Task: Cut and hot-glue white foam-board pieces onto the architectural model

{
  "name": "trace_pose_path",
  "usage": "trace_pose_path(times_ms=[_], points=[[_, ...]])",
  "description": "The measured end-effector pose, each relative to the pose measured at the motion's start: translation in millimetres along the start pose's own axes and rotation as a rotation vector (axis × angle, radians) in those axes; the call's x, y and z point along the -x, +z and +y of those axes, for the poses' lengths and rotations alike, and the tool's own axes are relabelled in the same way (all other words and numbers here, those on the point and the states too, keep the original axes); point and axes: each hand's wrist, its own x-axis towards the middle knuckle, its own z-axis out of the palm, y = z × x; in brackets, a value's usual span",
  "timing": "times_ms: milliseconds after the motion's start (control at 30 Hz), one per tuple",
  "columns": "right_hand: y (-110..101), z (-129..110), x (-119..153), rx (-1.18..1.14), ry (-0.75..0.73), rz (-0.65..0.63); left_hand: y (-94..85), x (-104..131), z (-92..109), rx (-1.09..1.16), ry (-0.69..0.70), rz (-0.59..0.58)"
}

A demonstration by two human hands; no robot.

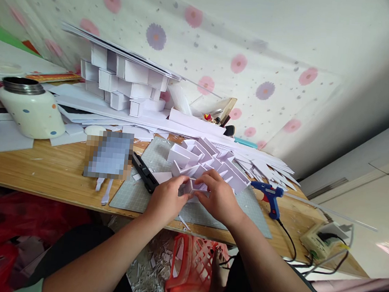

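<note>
My left hand (169,194) and my right hand (219,196) meet at the near side of a structure of upright white foam-board walls (188,153). Between their fingertips they pinch a small white foam-board piece (195,186), partly hidden by the fingers. Whether this piece is joined to the walls, I cannot tell. The structure stands on a grey gridded cutting mat (126,197). A black utility knife (145,173) lies left of my left hand. To the right of the structure is a blue glue gun (270,197), its cord trailing off the mat.
White foam-board boxes (125,79) are stacked at the back left under flat sheets. A cream jar (31,109) stands at the left. Board offcuts (268,164) lie at the back right. A power strip (319,240) is at the right edge, and a red plastic basket (189,269) is below the table.
</note>
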Motion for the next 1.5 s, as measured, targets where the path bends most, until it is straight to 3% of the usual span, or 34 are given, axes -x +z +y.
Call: trace_pose_path(times_ms=[567,867,1500], points=[[1.4,1.0,1.3,0.028,-0.056,-0.019,1.0,2.1,-2.6,-0.015,0.018,-0.007],[3.5,2.9,1.9,0.024,-0.071,-0.010,-6.7,-1.6,-5.6,0.033,0.014,-0.058],[4.1,2.9,1.8,0.000,-0.070,-0.013,-0.2,-4.6,-4.3,0.020,-0.016,-0.026]])
